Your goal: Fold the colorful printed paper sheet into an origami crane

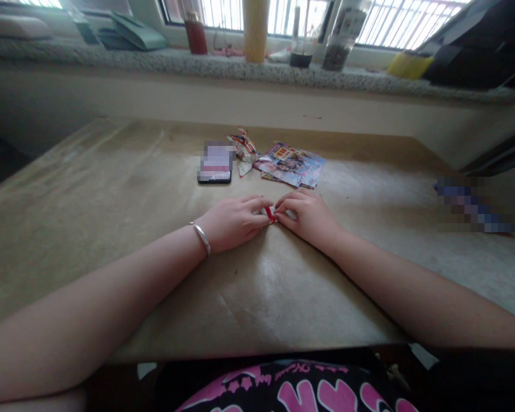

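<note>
A small red-and-white piece of folded paper (269,214) is on the table between my hands, partly hidden by the fingers. My left hand (236,220), with a silver bangle on its wrist, pinches its left side between thumb and fingers. From the other side, the bent fingertips of my right hand (306,214) close on its right edge. Just beyond the hands lie printed colour sheets (294,165) in a loose stack. Beside them is a crumpled, folded strip of printed paper (244,151).
A phone (216,163) lies left of the papers on the table (154,171). A blurred-out blue flat item (474,206) is at the right. Along the window sill (223,67) stand a red jar (195,35), a yellow cylinder (255,31) and a clear bottle (343,37).
</note>
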`<act>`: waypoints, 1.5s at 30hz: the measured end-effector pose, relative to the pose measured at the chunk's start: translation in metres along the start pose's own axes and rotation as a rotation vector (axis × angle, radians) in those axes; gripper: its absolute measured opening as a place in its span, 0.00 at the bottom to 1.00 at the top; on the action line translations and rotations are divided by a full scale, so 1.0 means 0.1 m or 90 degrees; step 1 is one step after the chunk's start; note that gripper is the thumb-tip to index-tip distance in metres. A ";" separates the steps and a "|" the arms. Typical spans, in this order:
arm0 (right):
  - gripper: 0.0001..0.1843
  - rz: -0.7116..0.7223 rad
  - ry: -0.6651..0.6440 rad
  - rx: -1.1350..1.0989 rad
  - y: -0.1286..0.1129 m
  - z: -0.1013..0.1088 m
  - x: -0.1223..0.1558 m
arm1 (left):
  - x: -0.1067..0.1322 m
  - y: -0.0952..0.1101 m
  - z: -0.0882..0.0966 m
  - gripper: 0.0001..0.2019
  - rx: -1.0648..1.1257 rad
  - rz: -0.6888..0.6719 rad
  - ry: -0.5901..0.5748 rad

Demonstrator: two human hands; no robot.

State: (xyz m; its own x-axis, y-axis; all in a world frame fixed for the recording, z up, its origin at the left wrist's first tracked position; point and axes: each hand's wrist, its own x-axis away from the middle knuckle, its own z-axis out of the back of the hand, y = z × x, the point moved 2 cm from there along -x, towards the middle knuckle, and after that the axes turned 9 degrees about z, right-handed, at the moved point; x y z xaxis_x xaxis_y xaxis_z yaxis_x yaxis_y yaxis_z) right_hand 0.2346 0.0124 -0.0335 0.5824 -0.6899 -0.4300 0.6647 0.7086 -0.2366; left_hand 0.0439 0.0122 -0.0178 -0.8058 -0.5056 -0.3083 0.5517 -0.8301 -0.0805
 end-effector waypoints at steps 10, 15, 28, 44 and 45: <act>0.09 0.001 -0.009 -0.008 -0.01 0.01 0.03 | 0.04 -0.14 -0.07 0.13 0.215 0.022 -0.058; 0.10 0.010 -0.027 -0.002 -0.07 0.04 0.04 | 0.02 -0.07 -0.04 0.10 0.198 0.064 -0.075; 0.11 0.061 -0.041 0.041 -0.14 0.08 0.04 | 0.03 -0.10 -0.03 0.09 0.042 0.108 0.010; 0.08 0.036 0.002 -0.011 -0.09 0.03 0.01 | 0.02 -0.12 -0.01 0.12 0.097 0.213 -0.019; 0.07 0.029 0.003 -0.029 -0.08 0.03 0.01 | 0.02 -0.12 -0.01 0.12 0.104 0.216 -0.018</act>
State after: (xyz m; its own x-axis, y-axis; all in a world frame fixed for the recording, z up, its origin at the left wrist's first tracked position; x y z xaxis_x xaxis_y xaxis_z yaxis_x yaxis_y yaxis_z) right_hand 0.2307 0.0058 -0.0295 0.6094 -0.6554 -0.4462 0.6150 0.7459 -0.2558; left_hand 0.0356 0.0218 -0.0184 -0.5899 -0.7626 -0.2654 0.7487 -0.6397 0.1740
